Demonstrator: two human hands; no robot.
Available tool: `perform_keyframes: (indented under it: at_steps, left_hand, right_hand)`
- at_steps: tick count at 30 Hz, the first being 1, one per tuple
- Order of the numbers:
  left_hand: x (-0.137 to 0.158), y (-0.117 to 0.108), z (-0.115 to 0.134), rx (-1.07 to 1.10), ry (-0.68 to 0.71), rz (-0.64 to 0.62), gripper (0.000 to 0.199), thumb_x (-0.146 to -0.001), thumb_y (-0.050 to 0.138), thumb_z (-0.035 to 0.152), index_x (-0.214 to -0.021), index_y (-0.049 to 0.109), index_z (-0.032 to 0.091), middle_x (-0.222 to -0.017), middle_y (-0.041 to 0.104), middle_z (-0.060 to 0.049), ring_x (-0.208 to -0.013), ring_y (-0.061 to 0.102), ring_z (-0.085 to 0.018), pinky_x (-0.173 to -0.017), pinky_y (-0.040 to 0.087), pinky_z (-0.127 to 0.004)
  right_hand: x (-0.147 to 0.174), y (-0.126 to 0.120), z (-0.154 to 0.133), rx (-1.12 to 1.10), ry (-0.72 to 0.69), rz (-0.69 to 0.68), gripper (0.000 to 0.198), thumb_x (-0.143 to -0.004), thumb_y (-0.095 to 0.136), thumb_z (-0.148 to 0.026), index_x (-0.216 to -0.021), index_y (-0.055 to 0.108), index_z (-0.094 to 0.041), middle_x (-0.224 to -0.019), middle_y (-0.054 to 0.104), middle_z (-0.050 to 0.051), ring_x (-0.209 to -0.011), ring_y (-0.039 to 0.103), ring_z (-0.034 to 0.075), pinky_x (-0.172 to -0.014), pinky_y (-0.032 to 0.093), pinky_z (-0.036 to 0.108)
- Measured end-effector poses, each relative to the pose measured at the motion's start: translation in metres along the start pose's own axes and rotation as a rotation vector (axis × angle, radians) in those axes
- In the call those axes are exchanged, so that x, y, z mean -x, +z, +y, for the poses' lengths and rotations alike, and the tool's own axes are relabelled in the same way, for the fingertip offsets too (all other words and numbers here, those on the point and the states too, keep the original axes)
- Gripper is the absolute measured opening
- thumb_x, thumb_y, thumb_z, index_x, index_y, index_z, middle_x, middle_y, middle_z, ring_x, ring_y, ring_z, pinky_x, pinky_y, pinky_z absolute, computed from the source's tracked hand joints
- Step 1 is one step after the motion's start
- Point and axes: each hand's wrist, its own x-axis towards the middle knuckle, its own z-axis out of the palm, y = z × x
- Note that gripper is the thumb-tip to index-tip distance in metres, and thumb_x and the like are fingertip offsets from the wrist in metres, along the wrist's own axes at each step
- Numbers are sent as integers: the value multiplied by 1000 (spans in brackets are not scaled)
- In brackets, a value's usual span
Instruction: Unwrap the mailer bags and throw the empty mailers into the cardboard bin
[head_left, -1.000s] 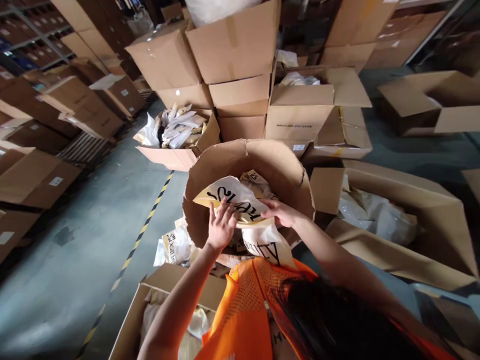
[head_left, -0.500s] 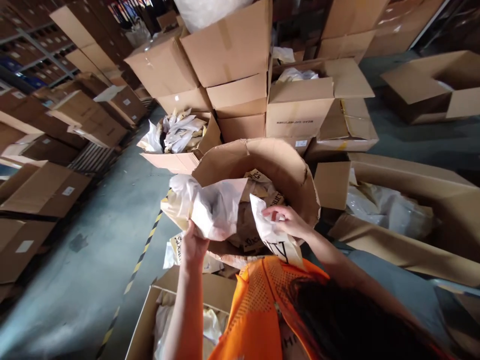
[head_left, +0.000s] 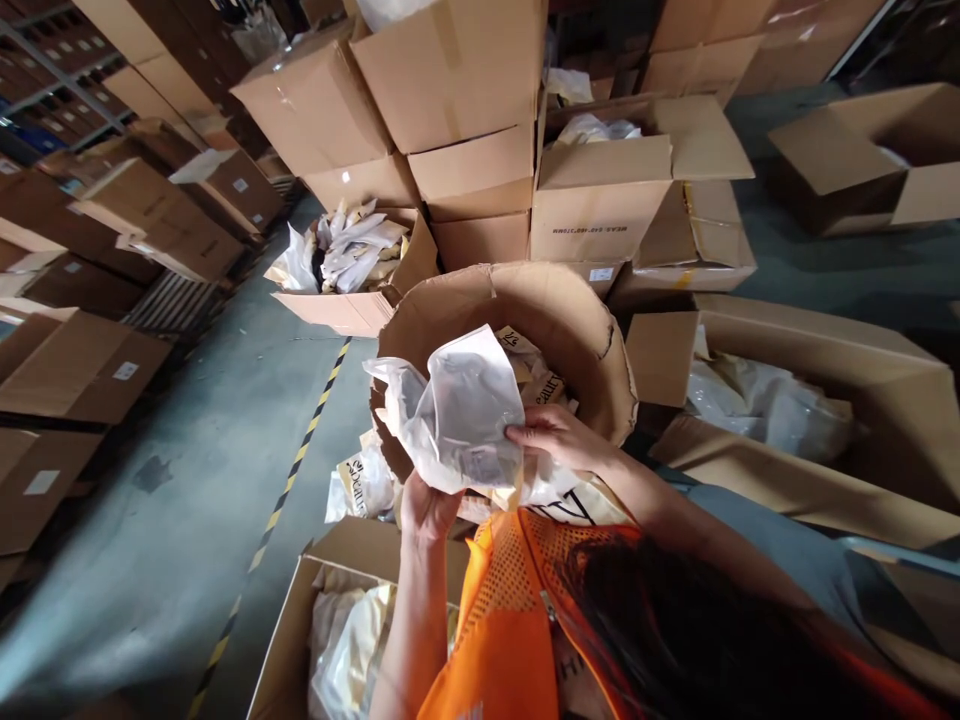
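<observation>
A whitish plastic mailing bag (head_left: 476, 400) is held up between both hands, over the near side of a large rounded cardboard bin (head_left: 442, 310). My left hand (head_left: 429, 508) grips the bag from below at its lower left, most of the fingers hidden under it. At its right edge my right hand (head_left: 551, 438) pinches the plastic between thumb and fingers. Inside the bin lie printed cream bags (head_left: 544, 385). Another bag with large black letters (head_left: 577, 500) rests on the bin's near rim, just below my right hand.
Open cartons of bags stand at the back left (head_left: 330, 312), at the right (head_left: 832, 320) and at the near left (head_left: 292, 620). Stacked boxes (head_left: 457, 90) rise behind the bin. A striped floor line (head_left: 289, 490) runs along the left.
My right hand has let go of the lettered bag and moved left onto the whitish bag's edge. My left hand has shifted right, and the bag now faces me flatter.
</observation>
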Motion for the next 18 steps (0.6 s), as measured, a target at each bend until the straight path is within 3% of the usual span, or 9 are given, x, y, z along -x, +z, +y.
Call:
perform_keyframes:
  at_steps: [7,11,15,18]
  left_hand:
    - [2,0,-2,5,-5,-24,20,-94,58,26,-100,76,20,-118,76,-6,-138,53,-27,-117,44,-42]
    - [6,5,-4,26,-21,19,27,-97,50,24,-99,76,19,-116,77,-8,-137,54,-26,-117,43,-44]
    - [13,-8,5,120,-29,220,38,-96,40,19,-107,77,19,-122,75,-9,-138,54,-26,-116,44,-49]
    - [36,-54,21,106,117,498,36,-90,46,24,-102,79,30,-135,68,2,-142,49,-21,-116,44,-41]
  right_hand:
    - [3,-4,-11,143,-12,6,41,-86,68,-56,-93,78,-17,-102,76,6,-98,67,27,-88,53,35]
    - [1,-2,-10,144,2,2,43,-86,69,-57,-91,77,-15,-100,75,8,-95,67,26,-84,52,33]
    - [-7,0,1,180,27,10,51,-84,68,-61,-93,76,-12,-95,74,9,-89,65,23,-81,49,32]
    - [-12,-4,10,257,44,110,47,-81,70,-58,-100,75,-16,-92,70,6,-81,60,18,-76,46,30]
